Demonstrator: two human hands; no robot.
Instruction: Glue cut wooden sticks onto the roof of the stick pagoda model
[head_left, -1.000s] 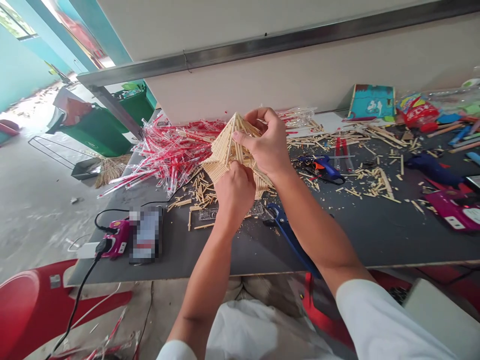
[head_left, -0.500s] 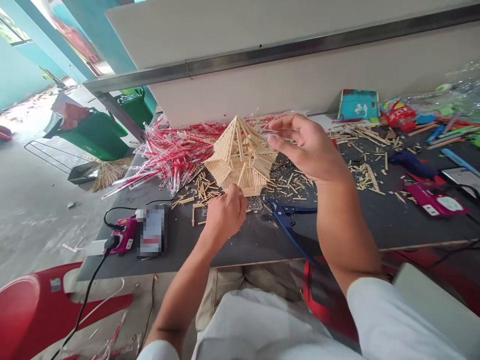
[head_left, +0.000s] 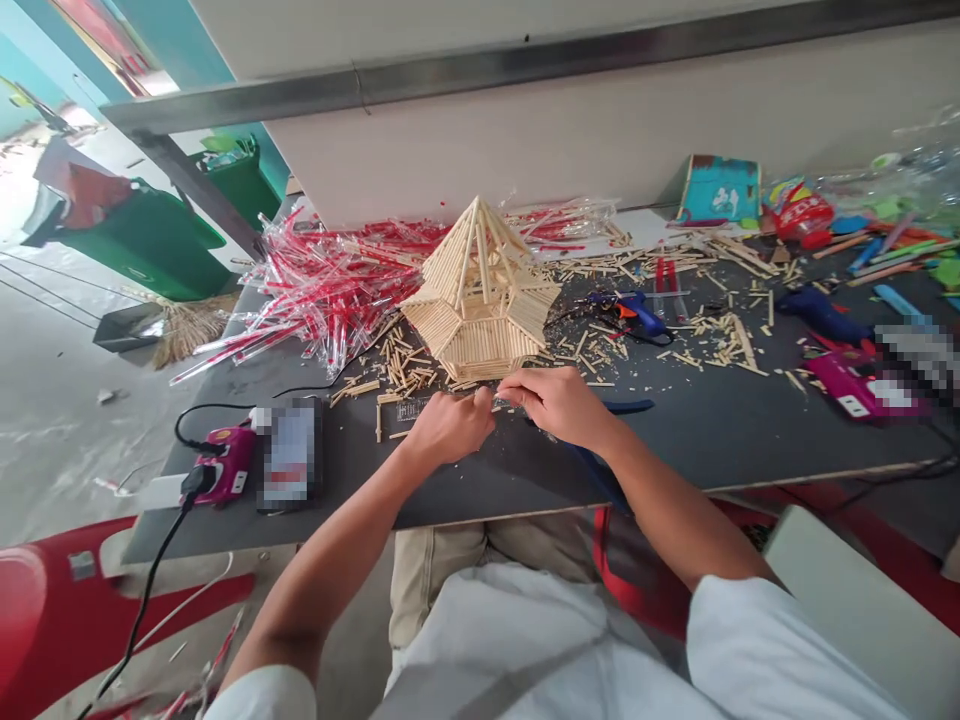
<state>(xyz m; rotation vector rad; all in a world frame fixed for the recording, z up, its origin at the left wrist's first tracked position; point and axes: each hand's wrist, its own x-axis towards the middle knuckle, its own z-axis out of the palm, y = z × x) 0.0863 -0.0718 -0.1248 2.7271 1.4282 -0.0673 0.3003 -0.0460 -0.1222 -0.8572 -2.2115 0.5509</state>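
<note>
The left hand [head_left: 448, 425] and the right hand [head_left: 556, 403] meet low over the dark table [head_left: 750, 440], fingertips almost touching, and seem to pinch something small and thin between them, perhaps a stick or a thread of glue; what it is cannot be told, and whether either hand truly grips it is unclear. A second ago both hands were wrapped round the stick-built roof model [head_left: 480, 295], lifted off the surface; half a second ago the right hand had opened and drawn away while the left stayed at the model's base. Now the model stands on the table by itself, upright, just beyond the fingertips and free of both hands. That suggests the fitting or pressing on the model is over for the moment, and the work has moved to a small piece in front of it. Around the model's foot lie loose cut sticks [head_left: 401, 370]. Behind and to its left spreads a heap of red and clear wrappers [head_left: 330, 285]. A blue-handled cutter [head_left: 600, 470] lies under the right wrist, and a blue glue gun [head_left: 634, 312] rests to the right of the model. At the left edge sits a pink power strip [head_left: 221, 462] with a black cable.
</note>
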